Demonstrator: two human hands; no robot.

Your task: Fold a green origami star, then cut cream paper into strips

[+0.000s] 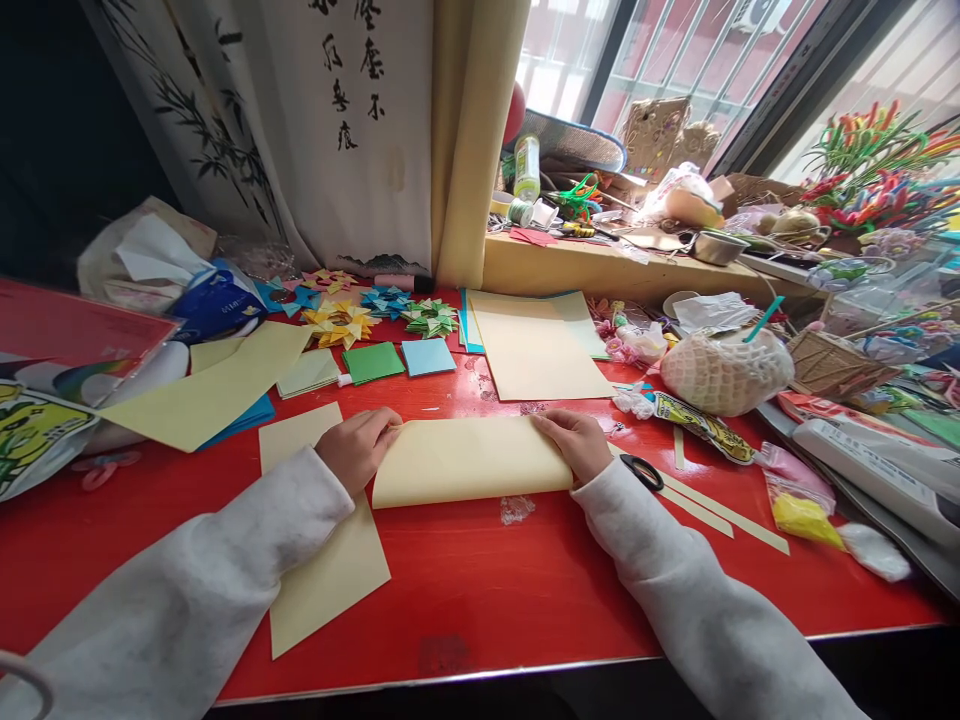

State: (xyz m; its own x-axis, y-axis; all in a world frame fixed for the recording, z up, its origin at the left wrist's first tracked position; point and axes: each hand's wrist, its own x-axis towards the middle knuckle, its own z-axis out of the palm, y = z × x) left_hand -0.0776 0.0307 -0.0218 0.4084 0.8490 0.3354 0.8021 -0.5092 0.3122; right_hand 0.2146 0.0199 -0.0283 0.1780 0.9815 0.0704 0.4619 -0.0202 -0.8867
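A sheet of pale yellow paper point(472, 460) is bent over on itself in a loose fold, its curved side facing me. My left hand point(358, 447) grips its upper left corner, fingers curled closed. At the opposite corner, my right hand point(576, 442) pinches the paper between thumb and fingers. Beneath my left forearm lies another pale yellow sheet point(330, 585), flat on the red table point(525, 600). Just right of my right hand are scissors point(643, 472), of which a black handle loop shows, and thin paper strips point(727, 510).
Behind the folded sheet lies a stack of cream paper point(544, 350). Green squares point(373, 362), light blue squares point(428, 357) and folded paper stars point(337, 322) sit at back left. A net-wrapped round container with a straw point(727, 370) stands right, near a cluttered windowsill point(600, 256).
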